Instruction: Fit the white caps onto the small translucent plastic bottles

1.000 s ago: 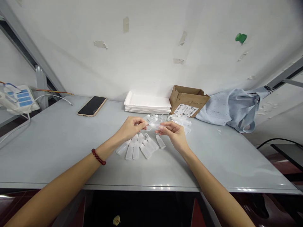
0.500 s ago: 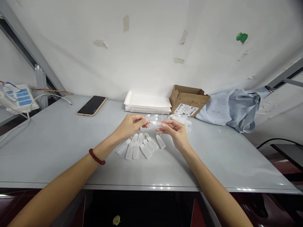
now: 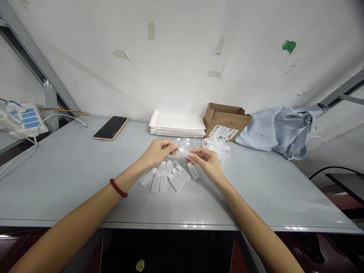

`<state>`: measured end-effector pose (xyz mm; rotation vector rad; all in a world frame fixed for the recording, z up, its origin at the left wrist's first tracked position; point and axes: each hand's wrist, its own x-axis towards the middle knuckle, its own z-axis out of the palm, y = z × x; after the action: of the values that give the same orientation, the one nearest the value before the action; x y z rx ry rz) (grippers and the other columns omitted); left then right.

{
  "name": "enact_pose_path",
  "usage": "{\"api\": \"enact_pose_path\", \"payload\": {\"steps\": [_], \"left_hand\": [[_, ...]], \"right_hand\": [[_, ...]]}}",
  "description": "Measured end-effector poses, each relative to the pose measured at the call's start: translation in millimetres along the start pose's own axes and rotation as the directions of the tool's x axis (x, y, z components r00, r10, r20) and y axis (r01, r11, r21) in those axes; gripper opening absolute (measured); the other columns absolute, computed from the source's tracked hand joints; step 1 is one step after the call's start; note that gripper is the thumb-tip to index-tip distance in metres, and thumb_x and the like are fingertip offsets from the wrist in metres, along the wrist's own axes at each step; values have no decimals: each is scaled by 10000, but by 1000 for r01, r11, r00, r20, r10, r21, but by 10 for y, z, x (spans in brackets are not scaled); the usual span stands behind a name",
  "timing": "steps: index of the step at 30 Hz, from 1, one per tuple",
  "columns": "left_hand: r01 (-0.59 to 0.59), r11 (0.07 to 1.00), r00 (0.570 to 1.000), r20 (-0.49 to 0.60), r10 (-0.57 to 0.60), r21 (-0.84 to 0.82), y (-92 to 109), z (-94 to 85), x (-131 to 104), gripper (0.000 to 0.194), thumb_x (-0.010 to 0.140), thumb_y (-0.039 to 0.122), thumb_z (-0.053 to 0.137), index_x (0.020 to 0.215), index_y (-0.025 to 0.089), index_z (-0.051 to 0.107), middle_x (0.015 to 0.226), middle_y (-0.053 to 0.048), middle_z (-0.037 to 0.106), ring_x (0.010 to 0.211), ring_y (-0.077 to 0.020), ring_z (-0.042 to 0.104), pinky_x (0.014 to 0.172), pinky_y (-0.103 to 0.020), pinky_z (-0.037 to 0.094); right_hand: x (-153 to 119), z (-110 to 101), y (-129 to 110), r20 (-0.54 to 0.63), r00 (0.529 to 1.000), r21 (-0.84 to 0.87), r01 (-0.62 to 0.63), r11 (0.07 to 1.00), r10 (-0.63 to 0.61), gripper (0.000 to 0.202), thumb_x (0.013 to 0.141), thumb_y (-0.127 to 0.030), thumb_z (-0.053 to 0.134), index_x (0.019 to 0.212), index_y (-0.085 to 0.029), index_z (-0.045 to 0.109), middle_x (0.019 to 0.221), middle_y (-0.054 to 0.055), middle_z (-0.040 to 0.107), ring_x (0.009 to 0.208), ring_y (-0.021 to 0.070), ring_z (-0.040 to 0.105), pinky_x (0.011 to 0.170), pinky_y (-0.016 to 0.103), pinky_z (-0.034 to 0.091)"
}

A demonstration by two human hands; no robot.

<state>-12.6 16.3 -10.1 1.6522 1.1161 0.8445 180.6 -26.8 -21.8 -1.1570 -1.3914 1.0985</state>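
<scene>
Between my hands is a small translucent plastic bottle (image 3: 185, 153), tilted, with its capped end toward the left. My right hand (image 3: 207, 162) pinches its body between thumb and fingers. The fingertips of my left hand (image 3: 159, 152) are closed at its capped end, on what looks like its thin white loop. Below my hands lies a group of similar bottles (image 3: 163, 180) with white loops, fanned out on the grey table (image 3: 85, 185). One single bottle (image 3: 193, 171) rests just under my right hand. More bottles (image 3: 220, 148) lie behind that hand, partly hidden.
Stacked white padded envelopes (image 3: 178, 125) stand at the back, beside an open cardboard box (image 3: 227, 121). To the right lies a light blue cloth bag (image 3: 273, 131). A phone (image 3: 110, 128) is at the back left, near a white cable (image 3: 61, 115) and a power strip (image 3: 27, 119).
The held bottle has tipped, its right end now lower. My right hand has shifted slightly left and down, uncovering more of the bottles behind it. My left hand has barely moved.
</scene>
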Motion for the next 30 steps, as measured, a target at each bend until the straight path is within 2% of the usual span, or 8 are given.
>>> {"api": "enact_pose_path", "payload": {"steps": [5,9,12,17,20,26,30], "left_hand": [[12,1000,999,43,-12,-10,-113,32,44,378,790,503,538,710,145,626,718,-36,639,625,-137,535,557,-245,416],[-19,997,998,57,15,71,-165,71,49,336,802,454,524,711,145,620,671,-19,608,619,-139,533,562,-244,393],[-64,976,996,76,49,210,-176,94,43,322,816,410,496,668,148,613,620,-2,577,593,-136,502,556,-248,361],[-154,908,987,93,128,390,-169,112,26,337,845,349,417,625,163,593,636,-1,581,605,-142,484,565,-257,332],[-218,870,976,88,200,443,-175,110,21,334,843,340,408,614,175,587,606,3,561,603,-149,483,565,-259,328],[-248,845,968,93,232,474,-183,104,26,326,846,342,402,640,177,594,636,-7,585,631,-161,503,568,-260,335],[-259,847,966,104,238,464,-172,106,27,337,854,342,393,654,171,604,641,-8,587,630,-158,498,569,-259,339]], "right_hand": [[-17,7,5,174,985,-113,21,993,-1,205,759,-356,650,730,-154,663,662,23,667,626,136,621,597,256,474],[-10,22,49,218,976,-154,15,988,20,191,766,-342,632,770,-153,666,676,31,672,654,148,631,602,257,470],[11,16,82,174,985,-240,55,969,-13,182,788,-319,592,771,-155,667,693,40,680,661,149,624,607,258,465],[72,-55,152,-34,986,-518,124,846,-165,163,795,-256,533,715,-166,642,645,22,654,559,123,547,558,253,414],[91,-86,196,-8,987,-623,121,773,-161,159,799,-258,534,704,-176,633,616,14,635,515,120,516,538,258,390],[46,-1,205,186,979,-569,176,804,-82,158,821,-266,546,726,-179,639,539,-12,604,470,105,482,495,234,353],[15,42,172,222,972,-524,187,831,-79,174,823,-280,556,707,-178,635,519,-25,592,446,94,471,476,224,342]]}}
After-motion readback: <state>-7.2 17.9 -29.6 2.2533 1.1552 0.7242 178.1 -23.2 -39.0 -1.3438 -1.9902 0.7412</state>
